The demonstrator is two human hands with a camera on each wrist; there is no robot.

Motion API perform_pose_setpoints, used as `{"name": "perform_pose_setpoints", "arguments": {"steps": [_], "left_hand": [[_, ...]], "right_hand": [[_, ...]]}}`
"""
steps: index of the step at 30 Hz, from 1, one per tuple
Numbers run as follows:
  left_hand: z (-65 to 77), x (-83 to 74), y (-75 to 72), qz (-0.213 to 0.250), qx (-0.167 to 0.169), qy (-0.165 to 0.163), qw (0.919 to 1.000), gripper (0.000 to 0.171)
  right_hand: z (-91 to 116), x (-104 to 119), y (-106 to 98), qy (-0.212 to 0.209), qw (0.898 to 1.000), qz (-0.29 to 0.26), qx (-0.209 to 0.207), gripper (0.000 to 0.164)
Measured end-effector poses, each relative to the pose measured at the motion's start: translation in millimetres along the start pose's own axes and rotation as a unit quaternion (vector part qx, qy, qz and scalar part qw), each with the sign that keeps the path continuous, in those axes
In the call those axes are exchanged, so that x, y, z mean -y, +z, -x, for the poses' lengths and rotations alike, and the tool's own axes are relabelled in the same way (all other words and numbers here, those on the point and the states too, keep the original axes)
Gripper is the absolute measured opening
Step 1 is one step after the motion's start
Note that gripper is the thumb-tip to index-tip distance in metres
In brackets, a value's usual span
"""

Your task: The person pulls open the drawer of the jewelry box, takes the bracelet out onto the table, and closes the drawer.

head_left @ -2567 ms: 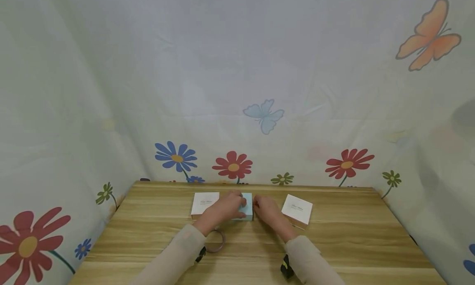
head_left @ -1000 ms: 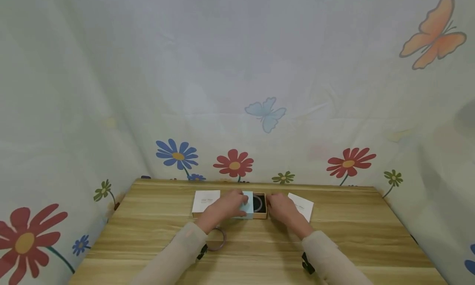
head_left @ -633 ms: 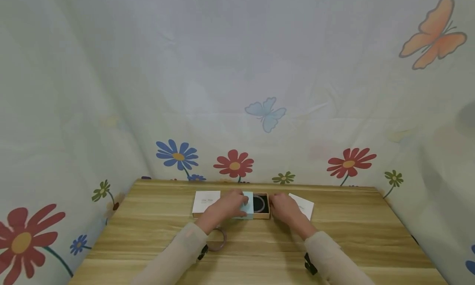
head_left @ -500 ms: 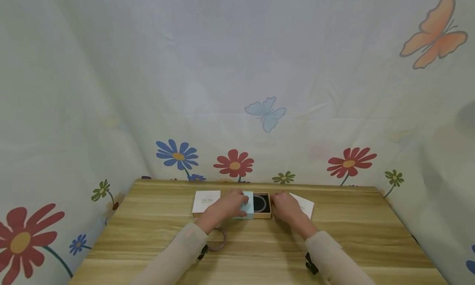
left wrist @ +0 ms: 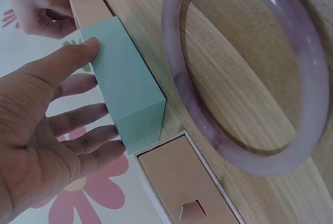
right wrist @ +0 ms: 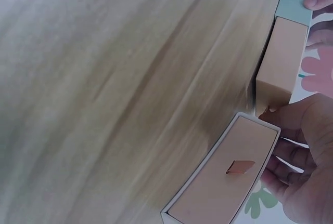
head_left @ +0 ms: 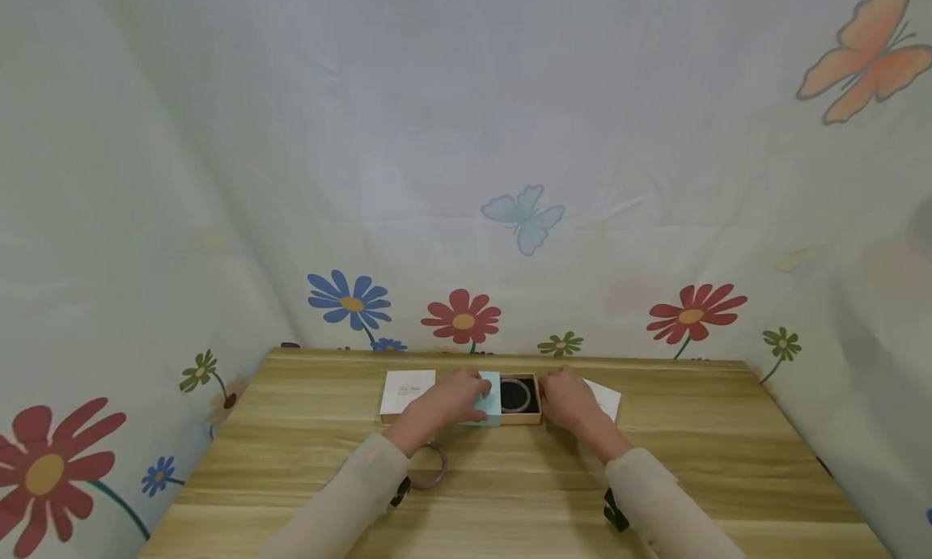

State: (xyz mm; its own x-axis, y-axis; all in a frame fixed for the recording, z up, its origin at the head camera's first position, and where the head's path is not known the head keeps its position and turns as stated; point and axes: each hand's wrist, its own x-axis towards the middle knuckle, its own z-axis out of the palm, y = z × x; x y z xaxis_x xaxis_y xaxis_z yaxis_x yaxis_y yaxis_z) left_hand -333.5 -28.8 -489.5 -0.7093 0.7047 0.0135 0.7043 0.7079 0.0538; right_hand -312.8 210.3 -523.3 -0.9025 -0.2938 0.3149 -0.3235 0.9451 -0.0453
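Observation:
A light blue sliding box point(head_left: 492, 391) stands near the table's back edge. My left hand point(head_left: 453, 397) holds its sleeve, thumb on the long side and fingers along the top in the left wrist view. The pinkish-tan drawer point(head_left: 521, 419) sticks out to the right, its dark lining bearing a bangle point(head_left: 529, 395) partly under the sleeve. My right hand point(head_left: 571, 399) pinches at the drawer's outer end; the fingertips point(right wrist: 268, 114) hide the grip point. A loose purplish bangle point(left wrist: 312, 78) lies on the table close to my left wrist.
A white box point(head_left: 408, 385) stands left of the blue one, partly behind my left hand. A second white box point(right wrist: 208, 193), with a tan drawer end and ribbon tab, sits beside my right hand. The wood-grain table point(head_left: 510, 494) meets a flowered cloth backdrop point(head_left: 408, 138).
The drawer has slid out rightward from the blue sleeve with my right hand, uncovering the bangle inside. My left hand keeps its hold on the sleeve. The head view has shifted slightly.

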Motion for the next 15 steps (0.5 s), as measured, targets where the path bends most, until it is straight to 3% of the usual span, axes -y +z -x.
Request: {"name": "perform_pose_setpoints", "arguments": {"steps": [15], "left_hand": [[-3.4,3.3,4.7,-0.013,0.000,0.003,0.9999,0.037]], "right_hand": [[-0.9,-5.7,-3.9,0.008,0.999,-0.004,0.036,0.028]]}}
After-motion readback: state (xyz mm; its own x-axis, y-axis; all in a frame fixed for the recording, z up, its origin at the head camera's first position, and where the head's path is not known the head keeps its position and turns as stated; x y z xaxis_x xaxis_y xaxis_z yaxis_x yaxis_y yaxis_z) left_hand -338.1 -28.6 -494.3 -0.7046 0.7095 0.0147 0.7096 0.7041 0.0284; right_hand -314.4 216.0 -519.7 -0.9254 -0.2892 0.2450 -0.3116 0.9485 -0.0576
